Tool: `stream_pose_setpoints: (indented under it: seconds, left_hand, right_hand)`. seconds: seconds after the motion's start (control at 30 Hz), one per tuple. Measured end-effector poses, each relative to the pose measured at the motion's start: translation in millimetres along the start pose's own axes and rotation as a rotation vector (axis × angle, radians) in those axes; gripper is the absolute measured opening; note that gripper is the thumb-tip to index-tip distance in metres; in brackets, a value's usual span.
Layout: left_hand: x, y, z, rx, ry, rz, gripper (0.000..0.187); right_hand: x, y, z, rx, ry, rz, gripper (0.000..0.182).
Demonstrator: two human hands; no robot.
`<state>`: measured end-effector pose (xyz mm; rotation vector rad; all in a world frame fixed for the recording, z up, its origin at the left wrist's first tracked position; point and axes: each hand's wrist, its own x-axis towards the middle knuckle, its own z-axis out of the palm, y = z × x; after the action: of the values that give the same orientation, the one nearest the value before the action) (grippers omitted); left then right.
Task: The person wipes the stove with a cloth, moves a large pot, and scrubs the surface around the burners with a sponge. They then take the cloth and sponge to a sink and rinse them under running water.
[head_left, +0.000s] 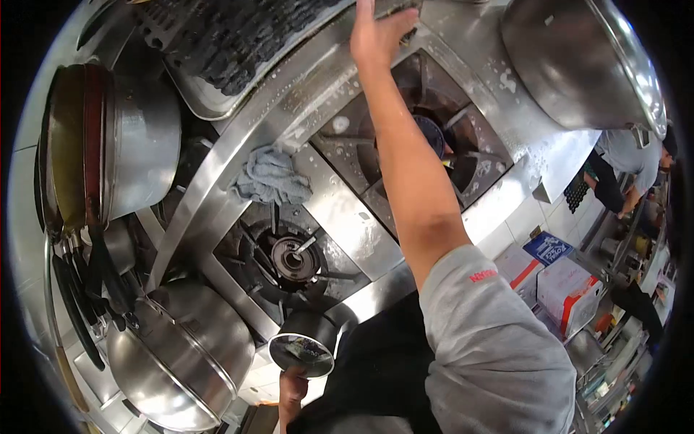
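My right hand (376, 40) reaches across the stove to its far edge, fingers stretched out and apart; no held thing shows in it. A small dark part lies just beside its fingers, too hidden to name. Below that arm sits a gas burner (470, 137) with a grate, partly covered by the forearm. My left hand (293, 387) is closed at the rim of a dark saucepan (311, 327), close to my body. The saucepan is tilted with its mouth toward me, and something dark and greenish shows inside. A second burner (295, 259) is just beyond it.
A crumpled grey cloth (272, 177) lies between burners. Large steel pots (181, 354) stand at left, and another pot (578, 65) at upper right. Pans (79, 145) are stacked at left. A charred grill (224, 43) is at top. Boxes (567, 289) and another person (629, 163) are at right.
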<state>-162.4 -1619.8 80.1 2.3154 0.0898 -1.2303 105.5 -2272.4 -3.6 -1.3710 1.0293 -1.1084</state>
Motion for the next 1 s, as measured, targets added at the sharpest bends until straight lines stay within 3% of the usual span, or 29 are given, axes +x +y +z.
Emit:
stream_pose_setpoints:
  seconds: [0.03,0.1,0.13,0.17,0.2,0.23,0.27,0.33,0.4,0.47,0.5,0.6,0.63,0.67,0.73,0.8,0.87,0.9,1.0]
  left_hand:
    - [5,-47,8,-0.326,0.050,-0.096,0.029]
    - [16,16,21,-1.001,0.095,-0.363,0.030]
    - [21,8,21,-0.906,0.067,-0.325,0.031]
    - [20,-13,15,-0.803,0.046,-0.297,0.032]
    - [17,4,13,-0.708,0.033,-0.273,0.033]
    - [13,19,20,-1.085,0.065,-0.334,0.038]
    - [11,16,18,-1.038,0.057,-0.327,0.039]
    - [6,7,18,-0.952,0.042,-0.314,0.042]
    - [12,14,21,-1.064,0.065,-0.384,0.047]
    - [18,16,19,-0.999,0.078,-0.475,0.048]
    - [19,11,18,-1.010,0.067,-0.426,0.047]
    - [15,35,24,-0.995,0.109,-0.242,0.035]
    - [19,-21,14,-0.931,0.073,-0.295,0.025]
    - [23,-36,15,-0.838,0.092,-0.241,0.022]
    - [22,-52,15,-0.741,0.101,-0.180,0.023]
    - [26,-47,16,-0.743,0.082,-0.153,0.030]
    - [17,29,22,-1.128,0.096,-0.323,0.037]
    - [17,28,21,-1.130,0.080,-0.327,0.049]
    - [18,17,22,-1.160,0.077,-0.311,0.037]
  right_hand:
    - [-8,-1,4,-0.026,0.009,0.004,0.124]
    - [-51,-8,18,-0.105,-0.056,-0.088,0.130]
    - [-93,-11,18,-0.132,-0.164,-0.167,0.130]
    - [-87,-9,14,-0.144,-0.166,-0.178,0.129]
    - [-82,-7,10,-0.153,-0.178,-0.187,0.128]
    - [-47,0,10,-0.104,-0.087,-0.146,0.130]
    - [-1,4,5,-0.060,0.002,-0.101,0.131]
    - [46,-28,-36,0.275,-0.080,-0.051,0.119]
    - [25,-3,-7,0.207,0.080,0.097,0.115]
    - [-49,8,10,0.080,-0.056,0.055,0.115]
    - [-83,13,17,0.073,-0.087,-0.045,0.117]
    - [-27,4,3,0.116,-0.009,0.088,0.116]
    - [4,6,-3,0.147,0.040,0.084,0.114]
    - [26,7,-8,0.153,0.077,0.056,0.112]
    - [20,8,-14,0.127,0.054,0.004,0.113]
    - [-37,15,5,0.096,-0.033,-0.033,0.116]
    - [-99,11,13,0.086,-0.191,-0.008,0.121]
    - [-86,11,8,0.112,-0.172,0.013,0.120]
    - [13,2,-18,0.229,-0.056,0.102,0.112]
